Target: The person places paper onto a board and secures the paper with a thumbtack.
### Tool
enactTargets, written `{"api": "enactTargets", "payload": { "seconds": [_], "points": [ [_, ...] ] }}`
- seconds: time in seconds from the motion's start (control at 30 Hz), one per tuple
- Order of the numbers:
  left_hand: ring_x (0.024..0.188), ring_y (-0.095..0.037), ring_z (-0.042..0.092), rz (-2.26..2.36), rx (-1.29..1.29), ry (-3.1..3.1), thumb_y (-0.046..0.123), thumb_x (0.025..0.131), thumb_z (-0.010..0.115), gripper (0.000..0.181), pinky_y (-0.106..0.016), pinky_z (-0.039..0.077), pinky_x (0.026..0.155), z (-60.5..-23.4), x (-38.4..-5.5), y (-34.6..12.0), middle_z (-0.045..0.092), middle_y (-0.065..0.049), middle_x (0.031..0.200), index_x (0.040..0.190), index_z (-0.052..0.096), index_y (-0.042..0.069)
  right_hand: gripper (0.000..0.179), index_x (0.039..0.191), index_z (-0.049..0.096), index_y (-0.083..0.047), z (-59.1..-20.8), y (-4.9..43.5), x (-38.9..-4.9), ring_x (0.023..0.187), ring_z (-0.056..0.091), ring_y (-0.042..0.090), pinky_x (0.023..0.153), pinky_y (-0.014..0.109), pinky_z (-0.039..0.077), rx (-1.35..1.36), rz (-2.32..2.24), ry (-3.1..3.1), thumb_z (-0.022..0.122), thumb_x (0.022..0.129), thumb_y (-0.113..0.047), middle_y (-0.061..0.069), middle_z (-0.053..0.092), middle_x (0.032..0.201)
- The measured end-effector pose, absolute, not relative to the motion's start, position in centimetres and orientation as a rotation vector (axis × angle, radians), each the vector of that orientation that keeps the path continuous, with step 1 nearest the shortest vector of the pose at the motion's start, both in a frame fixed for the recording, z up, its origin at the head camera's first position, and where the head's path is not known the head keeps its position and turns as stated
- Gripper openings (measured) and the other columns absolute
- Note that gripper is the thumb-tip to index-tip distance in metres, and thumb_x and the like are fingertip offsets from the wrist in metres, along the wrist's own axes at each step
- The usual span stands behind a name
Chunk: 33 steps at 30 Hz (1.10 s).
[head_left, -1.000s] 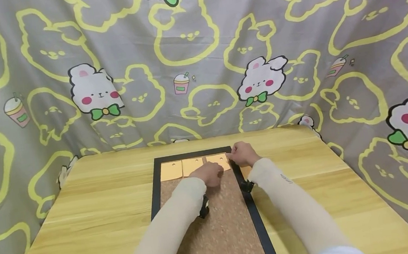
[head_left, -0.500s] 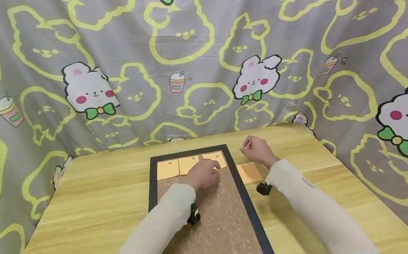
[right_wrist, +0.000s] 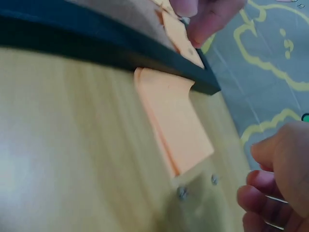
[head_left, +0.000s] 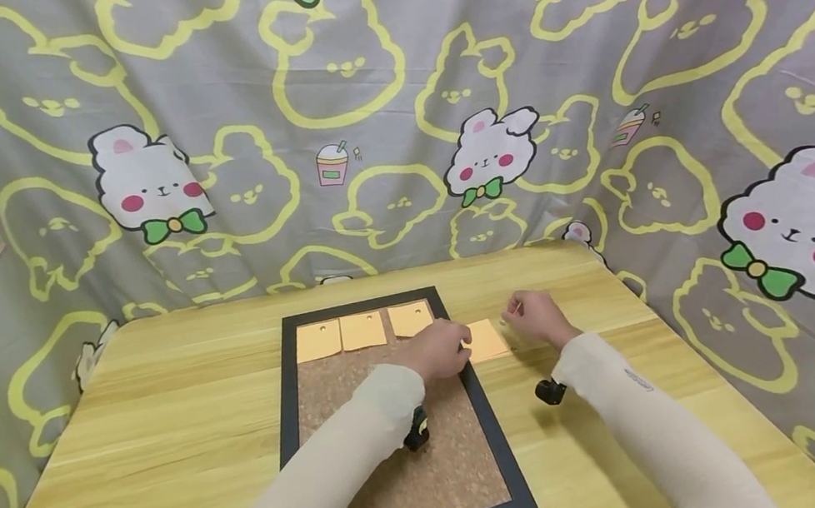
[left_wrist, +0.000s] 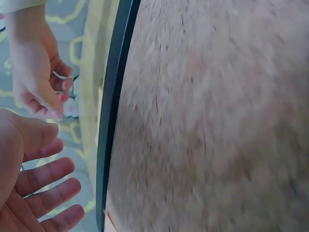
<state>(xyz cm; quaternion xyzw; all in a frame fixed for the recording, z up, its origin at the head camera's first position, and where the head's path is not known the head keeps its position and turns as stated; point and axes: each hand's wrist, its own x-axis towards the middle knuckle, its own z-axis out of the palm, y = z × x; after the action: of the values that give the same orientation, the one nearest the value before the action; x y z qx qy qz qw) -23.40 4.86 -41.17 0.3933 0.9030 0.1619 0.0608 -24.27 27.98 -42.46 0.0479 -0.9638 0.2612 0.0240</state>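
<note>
A cork board (head_left: 405, 430) in a black frame lies on the table, with three orange paper notes (head_left: 363, 331) along its top, each with a small round tack near its upper edge. My left hand (head_left: 437, 349) hovers over the board's right frame edge, its fingers bent loosely beside a small stack of orange notes (right_wrist: 174, 121) on the table. In the left wrist view its fingers are spread and hold nothing. My right hand (head_left: 538, 319) is just right of that stack, fingers loosely curled, with no object visible in them. Two small shiny tacks (right_wrist: 182, 192) lie near the stack.
The wooden table (head_left: 169, 415) extends on both sides of the board. A grey curtain (head_left: 388, 80) with yellow outlines and rabbit prints hangs behind the table's far edge and at its sides.
The right hand has pulled away from the board's top right note and moved right. The left hand has left that note and shifted right to the frame edge by the stack.
</note>
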Motion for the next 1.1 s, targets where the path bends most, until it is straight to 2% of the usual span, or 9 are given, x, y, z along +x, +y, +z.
{"api": "enactTargets", "payload": {
  "seconds": [0.07, 0.3, 0.5, 0.7, 0.93, 1.1],
  "points": [
    [0.074, -0.009, 0.061, 0.435, 1.178, 2.731, 0.018, 0.097, 0.059, 0.022, -0.025, 0.047, 0.067, -41.3, -23.3, 5.6, 0.069, -0.004, 0.107, 0.114, 0.069, 0.009, 0.014, 0.083, 0.063, -0.005, -42.9, 28.4, -24.0, 0.065, 0.055, 0.018, 0.060, 0.033, 0.046, 0.167, 0.806, -3.011, 0.063, 0.091, -0.016, 0.005, 0.061, 0.075],
    [0.064, -0.012, 0.053, 0.132, 1.107, 2.840, 0.032, 0.096, 0.061, 0.014, -0.030, 0.044, 0.060, -41.9, -22.9, 8.1, 0.061, 0.002, 0.083, 0.091, 0.066, 0.020, 0.007, 0.083, 0.064, -0.006, -43.7, 29.4, -23.2, 0.065, 0.056, 0.017, 0.059, 0.032, 0.047, 0.266, 0.877, -3.110, 0.064, 0.088, -0.011, 0.003, 0.062, 0.076],
    [0.070, -0.015, 0.056, -0.020, 0.989, 2.953, 0.028, 0.092, 0.065, 0.013, -0.036, 0.046, 0.071, -43.0, -22.8, 9.4, 0.063, 0.002, 0.077, 0.081, 0.067, 0.020, 0.009, 0.083, 0.065, -0.007, -44.0, 29.7, -22.9, 0.061, 0.055, 0.014, 0.060, 0.030, 0.046, 0.316, 0.929, -3.155, 0.073, 0.083, -0.012, 0.000, 0.060, 0.071],
    [0.071, -0.015, 0.057, 0.009, 0.894, 2.969, 0.028, 0.087, 0.070, 0.013, -0.039, 0.047, 0.073, -43.4, -22.7, 9.8, 0.066, 0.000, 0.077, 0.080, 0.070, 0.018, 0.013, 0.082, 0.066, -0.009, -44.5, 30.1, -22.6, 0.066, 0.053, 0.013, 0.064, 0.031, 0.045, 0.322, 0.904, -3.162, 0.077, 0.083, -0.016, -0.001, 0.059, 0.072],
    [0.075, -0.016, 0.059, -0.084, 0.884, 2.967, 0.021, 0.091, 0.063, 0.016, -0.041, 0.049, 0.076, -43.8, -22.9, 10.1, 0.065, 0.001, 0.076, 0.077, 0.070, 0.021, 0.012, 0.076, 0.066, -0.011, -44.9, 30.0, -22.5, 0.064, 0.051, 0.012, 0.064, 0.030, 0.043, 0.388, 0.916, -3.117, 0.077, 0.083, -0.012, -0.004, 0.057, 0.068],
    [0.082, -0.018, 0.062, -0.119, 0.896, 3.009, 0.021, 0.092, 0.064, 0.011, -0.040, 0.049, 0.076, -44.0, -22.9, 10.2, 0.067, 0.000, 0.081, 0.084, 0.073, 0.020, 0.013, 0.074, 0.067, -0.011, -45.1, 29.9, -22.6, 0.062, 0.051, 0.011, 0.063, 0.030, 0.043, 0.392, 0.925, -3.101, 0.076, 0.083, -0.011, -0.005, 0.058, 0.065]
  ]
}}
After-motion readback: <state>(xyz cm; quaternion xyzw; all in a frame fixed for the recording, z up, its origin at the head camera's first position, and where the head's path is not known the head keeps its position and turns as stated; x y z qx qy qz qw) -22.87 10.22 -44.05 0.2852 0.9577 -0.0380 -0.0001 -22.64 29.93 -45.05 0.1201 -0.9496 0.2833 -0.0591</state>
